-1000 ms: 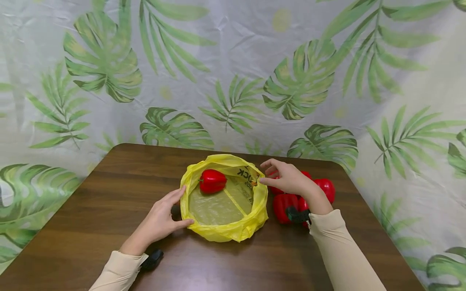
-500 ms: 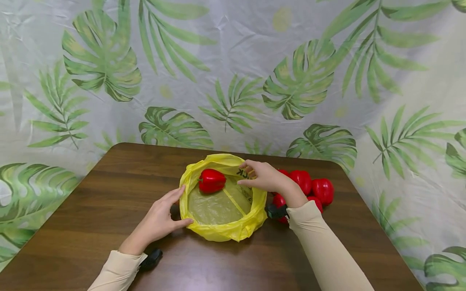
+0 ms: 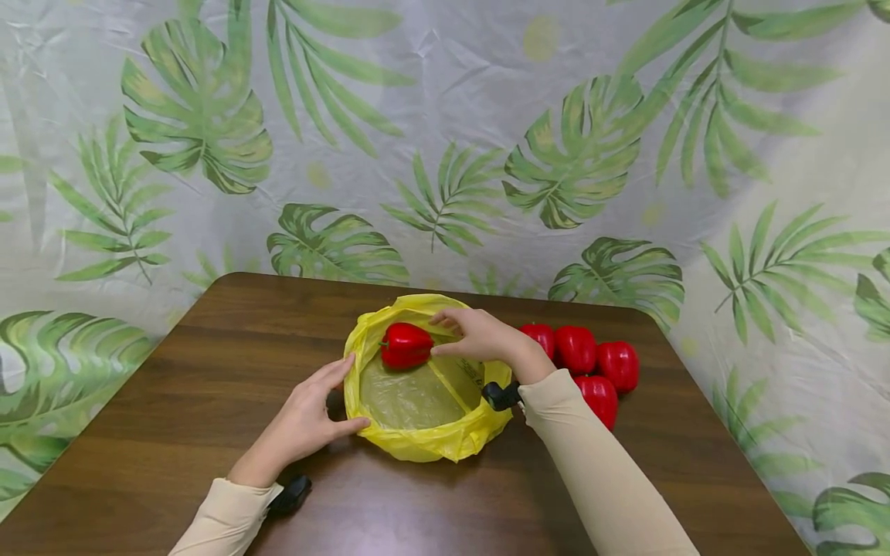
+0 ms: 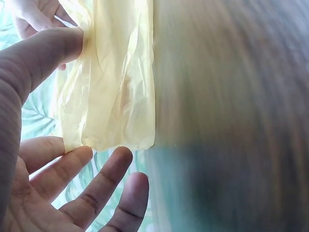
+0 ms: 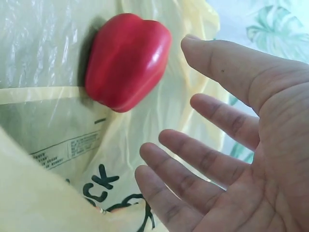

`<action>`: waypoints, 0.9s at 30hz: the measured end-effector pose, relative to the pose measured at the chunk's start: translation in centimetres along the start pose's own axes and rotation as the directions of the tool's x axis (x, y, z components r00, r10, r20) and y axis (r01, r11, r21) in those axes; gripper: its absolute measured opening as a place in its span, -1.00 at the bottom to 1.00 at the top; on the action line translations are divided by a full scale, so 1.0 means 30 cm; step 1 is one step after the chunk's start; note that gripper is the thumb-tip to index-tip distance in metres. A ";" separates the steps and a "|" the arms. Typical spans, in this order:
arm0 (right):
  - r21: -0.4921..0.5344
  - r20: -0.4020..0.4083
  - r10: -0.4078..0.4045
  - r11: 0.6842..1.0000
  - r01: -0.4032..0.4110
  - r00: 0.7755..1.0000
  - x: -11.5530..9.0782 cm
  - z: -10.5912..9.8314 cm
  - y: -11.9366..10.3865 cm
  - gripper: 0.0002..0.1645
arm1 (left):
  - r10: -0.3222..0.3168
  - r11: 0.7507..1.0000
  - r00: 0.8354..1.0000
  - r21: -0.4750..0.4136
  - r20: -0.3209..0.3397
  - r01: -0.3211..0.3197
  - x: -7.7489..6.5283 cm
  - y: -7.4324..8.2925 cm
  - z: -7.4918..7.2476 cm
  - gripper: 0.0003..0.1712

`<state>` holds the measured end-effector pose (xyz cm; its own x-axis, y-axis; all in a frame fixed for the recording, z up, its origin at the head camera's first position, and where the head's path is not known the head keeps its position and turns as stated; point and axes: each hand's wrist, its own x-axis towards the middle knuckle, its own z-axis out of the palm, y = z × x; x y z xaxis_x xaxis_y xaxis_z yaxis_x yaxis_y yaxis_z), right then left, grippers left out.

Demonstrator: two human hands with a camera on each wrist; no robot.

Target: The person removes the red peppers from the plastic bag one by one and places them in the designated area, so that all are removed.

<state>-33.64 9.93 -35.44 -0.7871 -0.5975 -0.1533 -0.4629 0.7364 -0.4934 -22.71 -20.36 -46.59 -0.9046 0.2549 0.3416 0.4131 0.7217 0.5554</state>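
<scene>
A yellow plastic bag (image 3: 434,446) stands with its mouth spread wide and its rim folded out. One red bell pepper (image 3: 406,346) lies on its side inside, near the far left wall. My left hand (image 3: 306,417) steadies the left rim, thumb at the front and fingers farther back, without curling round it. Over the bag's right part, my right hand (image 3: 487,340) reaches in with spread fingers. In the right wrist view its palm holds nothing, and the thumb (image 5: 217,60) is just beside the bell pepper (image 5: 128,63).
Right of the bag, several more red bell peppers (image 3: 575,350) sit in a cluster, partly behind the right forearm. All stand on a dark wooden table (image 3: 174,401). A leaf-patterned curtain (image 3: 445,116) hangs behind its far edge.
My right hand has moved left from the pepper cluster, over the bag's right rim, toward the bell pepper inside. My left hand stays at the rim.
</scene>
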 end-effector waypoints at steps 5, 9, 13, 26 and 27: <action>0.012 0.021 -0.015 1.000 0.015 1.000 0.025 0.011 -0.012 -0.29 | -0.001 1.000 1.000 0.003 0.002 0.001 0.002 -0.001 0.002 0.20; 0.025 0.038 -0.007 1.000 0.006 0.999 0.052 0.022 -0.022 -0.25 | 0.006 1.000 1.000 0.006 0.000 -0.006 0.003 0.000 0.001 0.20; 0.029 0.040 -0.005 1.000 0.004 0.999 0.079 0.033 -0.033 -0.24 | 0.004 1.000 1.000 0.004 0.003 -0.004 0.003 0.000 0.000 0.19; -0.032 0.050 0.010 0.999 -0.008 0.999 0.134 0.072 -0.060 -0.21 | 0.005 1.000 1.000 0.015 0.003 -0.005 0.001 -0.004 0.002 0.19; -0.035 0.051 0.010 0.999 -0.008 0.999 0.137 0.074 -0.062 -0.21 | 0.005 1.000 1.000 0.016 0.002 -0.005 0.002 -0.005 0.002 0.18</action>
<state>-35.10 5.42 -37.06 -0.7698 -0.6058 -0.2012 -0.4708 0.7517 -0.4619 -22.83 -20.42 -46.72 -0.9029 0.2598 0.3424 0.4157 0.7307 0.5416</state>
